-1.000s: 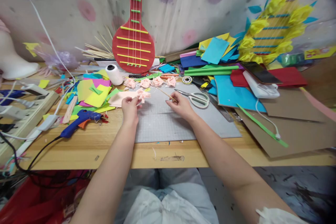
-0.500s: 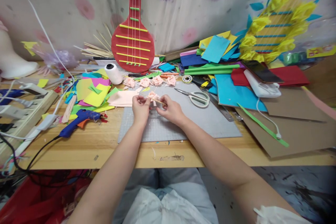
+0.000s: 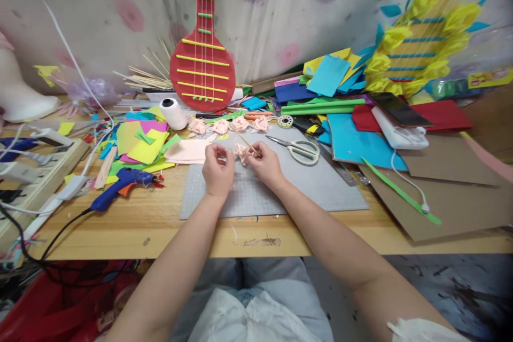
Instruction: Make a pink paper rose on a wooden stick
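My right hand (image 3: 266, 164) is closed on a thin wooden stick (image 3: 245, 142) with a small pink paper flower (image 3: 241, 153) on it, held above the grey cutting mat (image 3: 312, 187). My left hand (image 3: 218, 171) hovers just left of the flower, fingers curled in a loose pinch; I cannot make out anything in them. Several finished pink paper flowers (image 3: 228, 125) lie in a row at the mat's far edge. A pink paper sheet (image 3: 188, 150) lies to the left of the mat.
Scissors (image 3: 298, 148) lie on the mat's right. A blue glue gun (image 3: 120, 184) rests at the left, near a white thread spool (image 3: 173, 112) and coloured paper scraps (image 3: 140, 139). A red paper guitar (image 3: 202, 59) leans on the wall. Brown cardboard (image 3: 449, 192) covers the right side.
The hands came together over the mat. The flower passed from my left hand onto the stick in my right hand, and my left hand has drawn slightly away from it.
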`<act>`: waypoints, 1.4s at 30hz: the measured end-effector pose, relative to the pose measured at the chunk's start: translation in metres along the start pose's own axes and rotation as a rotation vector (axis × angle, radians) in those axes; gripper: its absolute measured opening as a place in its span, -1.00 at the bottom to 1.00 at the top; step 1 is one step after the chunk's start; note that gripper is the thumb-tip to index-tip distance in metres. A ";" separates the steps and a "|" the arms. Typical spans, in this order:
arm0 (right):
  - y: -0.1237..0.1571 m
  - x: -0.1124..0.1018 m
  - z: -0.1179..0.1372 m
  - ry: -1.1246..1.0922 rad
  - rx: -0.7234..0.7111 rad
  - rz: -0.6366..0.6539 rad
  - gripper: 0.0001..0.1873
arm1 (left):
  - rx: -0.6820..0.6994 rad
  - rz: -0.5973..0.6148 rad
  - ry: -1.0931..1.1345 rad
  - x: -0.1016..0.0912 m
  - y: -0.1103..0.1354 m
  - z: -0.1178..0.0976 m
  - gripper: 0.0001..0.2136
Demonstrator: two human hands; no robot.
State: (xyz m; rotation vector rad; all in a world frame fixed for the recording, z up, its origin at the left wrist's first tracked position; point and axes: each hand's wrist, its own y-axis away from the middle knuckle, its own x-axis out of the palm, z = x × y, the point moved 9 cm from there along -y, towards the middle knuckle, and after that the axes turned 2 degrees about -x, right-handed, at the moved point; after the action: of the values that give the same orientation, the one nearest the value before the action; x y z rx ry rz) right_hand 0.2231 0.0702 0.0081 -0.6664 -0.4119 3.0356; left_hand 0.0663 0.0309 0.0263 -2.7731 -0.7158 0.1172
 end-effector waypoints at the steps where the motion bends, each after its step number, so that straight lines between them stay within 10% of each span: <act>1: -0.001 0.000 -0.002 -0.045 0.014 0.000 -0.85 | 0.034 0.047 -0.019 0.005 0.005 -0.007 -0.85; 11: 0.000 0.000 -0.001 -0.062 -0.018 0.032 -0.85 | 0.135 0.258 -0.107 0.030 0.017 -0.019 -0.80; 24: 0.019 0.022 0.038 0.476 -0.430 0.348 -0.86 | -0.456 0.200 0.084 0.023 0.003 0.041 -0.71; 35: 0.027 0.035 0.046 0.753 -0.548 0.447 -0.81 | -0.622 0.259 0.071 0.019 0.003 0.049 -0.66; 42: 0.016 0.016 0.043 0.607 -0.384 0.258 -0.64 | -0.485 0.019 0.386 0.004 -0.009 0.045 -0.67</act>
State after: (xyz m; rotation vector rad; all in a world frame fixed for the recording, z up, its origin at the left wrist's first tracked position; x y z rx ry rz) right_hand 0.1912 0.0448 0.0347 -1.7072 -0.9384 2.7644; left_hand 0.0589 0.0514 -0.0140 -3.1032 -0.6835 -0.6542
